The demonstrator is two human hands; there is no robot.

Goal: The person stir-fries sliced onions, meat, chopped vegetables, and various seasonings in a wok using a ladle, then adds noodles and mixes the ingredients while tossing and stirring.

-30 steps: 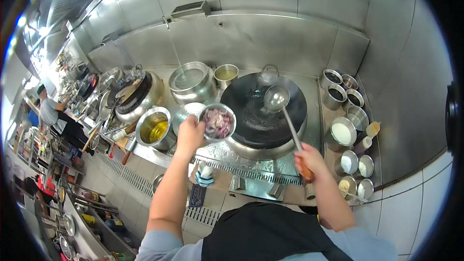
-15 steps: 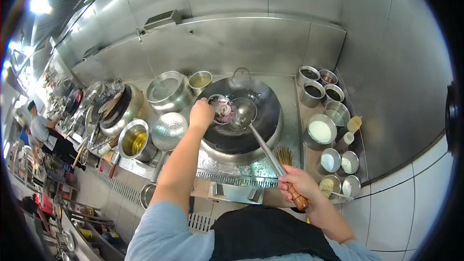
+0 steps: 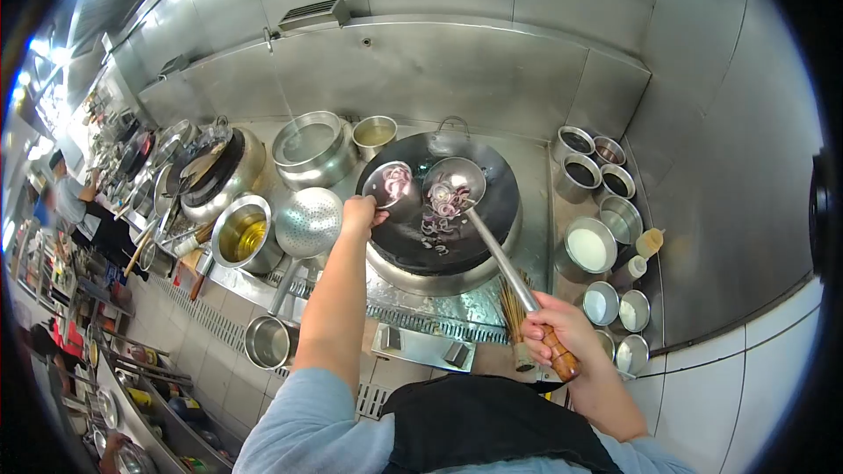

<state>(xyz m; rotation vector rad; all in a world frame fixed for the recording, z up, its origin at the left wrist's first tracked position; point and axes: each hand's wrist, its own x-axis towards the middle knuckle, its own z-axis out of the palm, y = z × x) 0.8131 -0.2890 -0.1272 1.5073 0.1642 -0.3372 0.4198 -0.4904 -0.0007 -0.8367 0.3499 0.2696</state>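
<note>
My left hand point(image 3: 362, 214) grips the rim of a small metal bowl point(image 3: 376, 184), tilted over the left side of the black wok point(image 3: 474, 246). Some sliced red onion is still inside the bowl. More onion slices point(image 3: 448, 200) lie in the wok and in the round ladle point(image 3: 457, 174). My right hand point(image 3: 558, 333) is closed around the ladle's wooden handle. Left of the wok is a perforated strainer point(image 3: 308, 221), beside a pot of yellow oil point(image 3: 245, 233). A bamboo brush point(image 3: 516, 316) stands between the wok and my right hand.
Several seasoning containers point(image 3: 590, 246) and two squeeze bottles point(image 3: 648, 243) line the right side. Behind the strainer are a large lidded pot point(image 3: 309, 149) and a smaller pot point(image 3: 375, 133). A second wok point(image 3: 211, 171) sits further left. Another person point(image 3: 83, 206) stands at the far left.
The bowl in my left hand has moved over the wok and tipped, and onion has fallen out. The ladle has come toward the bowl, now with onion in it. The strainer has come into fuller view.
</note>
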